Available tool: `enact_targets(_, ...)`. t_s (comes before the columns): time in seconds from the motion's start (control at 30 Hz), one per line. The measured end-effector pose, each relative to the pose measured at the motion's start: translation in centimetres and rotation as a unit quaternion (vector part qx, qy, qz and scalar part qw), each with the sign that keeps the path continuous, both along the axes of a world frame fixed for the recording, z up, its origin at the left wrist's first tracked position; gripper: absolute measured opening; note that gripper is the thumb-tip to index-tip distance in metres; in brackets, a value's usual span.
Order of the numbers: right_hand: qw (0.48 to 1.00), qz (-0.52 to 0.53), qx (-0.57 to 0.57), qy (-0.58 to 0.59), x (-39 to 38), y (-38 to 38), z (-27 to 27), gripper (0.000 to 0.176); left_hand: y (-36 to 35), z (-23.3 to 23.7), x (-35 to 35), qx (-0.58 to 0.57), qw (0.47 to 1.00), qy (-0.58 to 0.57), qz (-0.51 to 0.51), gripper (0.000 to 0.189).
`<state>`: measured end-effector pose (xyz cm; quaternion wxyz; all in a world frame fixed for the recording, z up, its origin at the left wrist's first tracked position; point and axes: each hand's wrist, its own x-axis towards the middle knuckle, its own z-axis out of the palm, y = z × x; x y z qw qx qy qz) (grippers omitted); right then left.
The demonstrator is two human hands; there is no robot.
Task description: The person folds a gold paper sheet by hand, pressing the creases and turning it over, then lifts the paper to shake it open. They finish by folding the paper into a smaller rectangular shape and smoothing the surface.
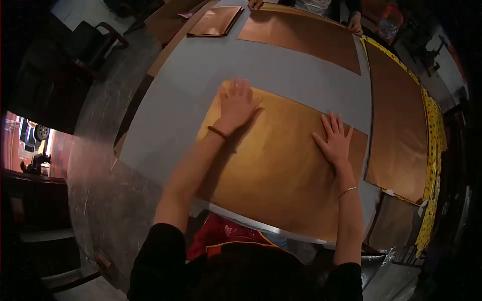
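1. The left hand (237, 108) is open, its palm down near the far left corner of the golden sheet (271, 155); its fingers are blurred. The right hand (335, 143) is also open and grasps nothing, with fingers spread near the right side.
2. The golden sheet lies on the grey surface (170, 95), close to its near edge.
3. Uneven pressure of the two hands could crease or turn the sheet — and the person's body, being so near, might catch its near edge.
4. Counted: one golden sheet, one brown sheet (306, 37) by the co-worker's two hands (256, 4) (355, 23), one brown sheet (399, 125) beside the yellow material (434, 135), one brown stack (213, 21) — its layers cannot be counted.
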<state>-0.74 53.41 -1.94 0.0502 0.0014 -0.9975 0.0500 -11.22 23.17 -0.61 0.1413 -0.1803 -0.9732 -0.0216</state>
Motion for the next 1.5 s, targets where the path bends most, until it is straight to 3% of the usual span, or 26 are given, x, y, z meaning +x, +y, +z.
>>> enact_targets(0.03,1.0,0.0,-0.003,0.001,0.0,0.0,0.0,0.068,2.9,-2.0,0.4,0.077,0.996,0.002,-0.049,0.065)
enact_targets(0.1,1.0,0.001,-0.004,-0.006,0.0,0.0,0.2,0.068,7.7,-2.7,2.9,0.083,0.976,0.011,-0.203,0.065)
enact_targets(0.17,1.0,0.004,-0.007,-0.014,0.0,0.0,0.0,0.068,9.0,-2.7,3.7,0.105,0.965,-0.064,-0.233,0.066)
enact_targets(0.2,1.0,0.001,-0.001,-0.013,0.0,0.2,-0.3,0.068,8.0,-3.8,2.7,0.1,0.968,-0.043,-0.225,0.07)
enact_targets(0.33,1.0,-0.009,-0.003,-0.024,-0.1,-0.1,0.1,0.068,-2.6,-2.8,-2.8,0.063,0.994,-0.092,-0.013,0.072)
enact_targets(0.43,1.0,-0.009,0.007,-0.019,-0.1,0.1,-0.2,0.068,-10.6,-0.7,-5.1,0.015,0.978,-0.12,0.17,0.067)
enact_targets(0.53,0.999,-0.007,0.023,-0.024,-0.2,0.1,-0.1,0.068,-11.5,-1.0,-2.7,-0.037,0.972,-0.149,0.18,0.067)
enact_targets(0.6,0.999,0.001,0.02,-0.026,-0.5,0.4,-0.6,0.068,-4.6,4.2,6.4,-0.019,0.989,-0.14,0.034,0.054)
enact_targets(0.63,1.0,0.002,0.02,-0.011,-0.4,0.5,-0.9,0.068,-3.0,0.7,9.6,0.032,0.997,-0.051,-0.04,0.052)
enact_targets(0.67,0.999,0.018,0.018,-0.023,-0.2,0.7,-1.0,0.068,-0.6,2.9,14.2,0.01,0.993,-0.063,-0.097,0.059)
enact_targets(0.73,1.0,0.0,0.018,-0.017,-0.7,0.5,-1.0,0.067,1.7,0.1,20.8,0.162,0.967,-0.118,-0.155,0.066)
enact_targets(0.83,1.0,0.001,0.014,-0.017,-0.7,0.6,-1.2,0.067,-1.3,-1.1,23.4,0.114,0.984,-0.109,-0.088,0.068)
enact_targets(0.97,1.0,0.0,0.011,-0.016,-0.9,0.9,-1.6,0.07,-14.4,-3.5,24.3,0.019,0.975,-0.025,0.218,0.061)
enact_targets(1.03,1.0,-0.003,0.016,-0.017,-0.7,1.0,-1.8,0.07,-20.1,-4.0,25.0,0.004,0.924,-0.034,0.382,0.059)
enact_targets(1.13,1.0,0.001,0.012,-0.008,-1.0,1.2,-2.2,0.07,-18.2,-2.1,24.9,0.027,0.955,0.019,0.295,0.059)
enact_targets(1.2,1.0,0.016,0.002,-0.002,-0.8,1.4,-2.0,0.071,-14.0,-1.2,24.9,0.039,0.974,-0.005,0.221,0.06)
enact_targets(1.27,1.0,0.024,0.01,0.013,-0.7,1.5,-2.1,0.071,-10.2,-0.2,25.0,0.043,0.996,-0.079,-0.017,0.058)
enact_targets(1.3,0.999,0.025,0.024,0.025,-0.6,1.8,-2.5,0.071,-10.2,-1.1,24.9,0.014,0.991,-0.126,-0.049,0.057)
enact_targets(1.37,0.998,0.015,0.048,0.027,-0.3,1.6,-2.4,0.072,-12.8,-2.5,24.2,-0.034,0.997,-0.064,0.009,0.055)
enact_targets(1.43,0.999,0.003,0.035,0.032,-0.4,1.2,-2.4,0.073,-17.1,-3.9,23.4,-0.034,0.975,-0.078,0.206,0.054)
enact_targets(1.5,0.999,0.0,0.04,0.034,-0.2,1.2,-2.3,0.073,-20.1,-4.8,22.2,-0.053,0.971,-0.037,0.229,0.053)
